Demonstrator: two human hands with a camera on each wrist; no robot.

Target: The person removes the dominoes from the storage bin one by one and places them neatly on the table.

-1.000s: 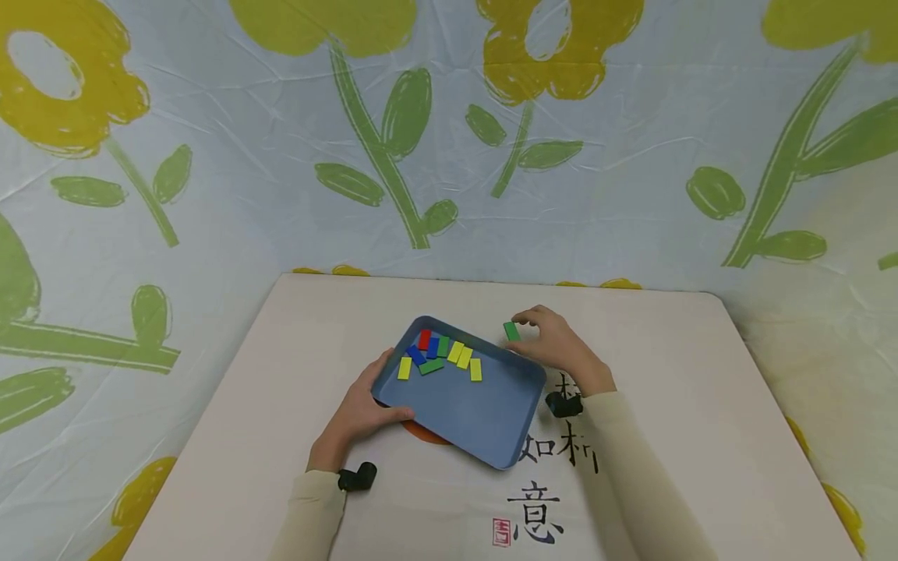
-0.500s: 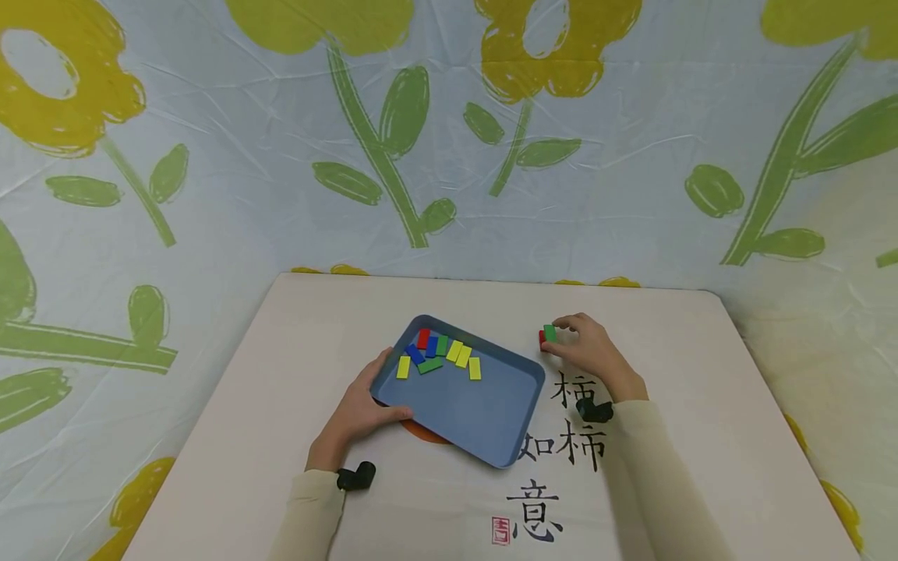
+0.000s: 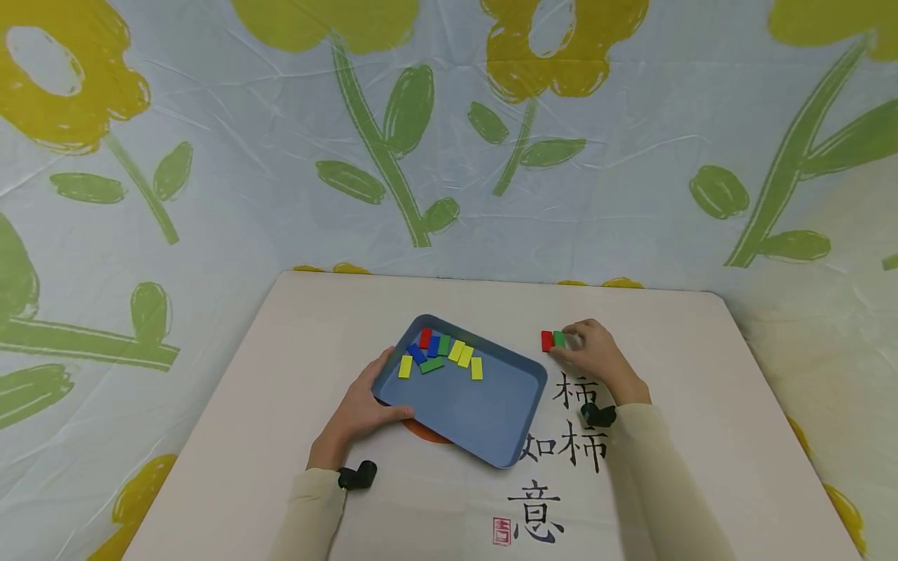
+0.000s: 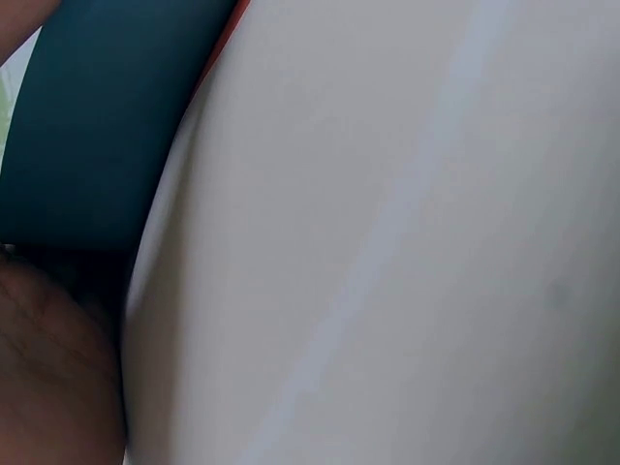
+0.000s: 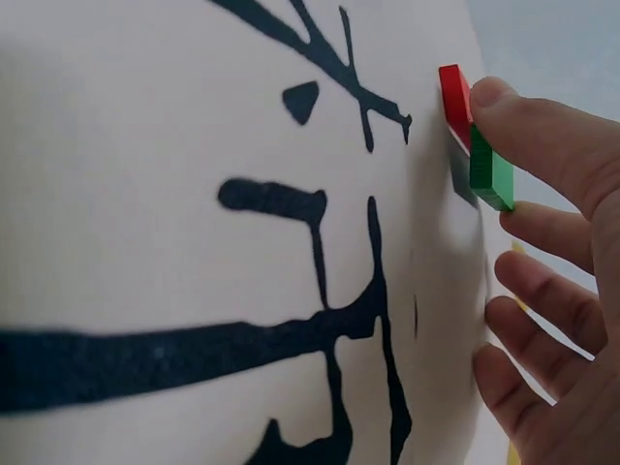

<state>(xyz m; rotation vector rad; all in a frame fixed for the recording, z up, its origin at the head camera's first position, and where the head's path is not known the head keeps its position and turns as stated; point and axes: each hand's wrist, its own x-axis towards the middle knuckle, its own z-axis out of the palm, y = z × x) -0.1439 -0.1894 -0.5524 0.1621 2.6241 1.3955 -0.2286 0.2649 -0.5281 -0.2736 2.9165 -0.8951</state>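
I logged, right of the tray, one green block pinched by the right hand's thumb and fingers, beside one red block that a sideways nudge might have skewed; the left hand gripped the tray, where tilting might have slid its loose blocks.

From the head view we see soft, even light over the table, with the wall cloth greyer at 12 o'clock and warmer toward 3; a faint shadow lies beside the right sleeve at 5 o'clock. Our left-wrist view is dim and soft, the left hand dark at 8 o'clock, a pale streak running from 1 to 6. In our right-wrist view, the green block looks fairly crisp, a grey shadow at its 9 o'clock.
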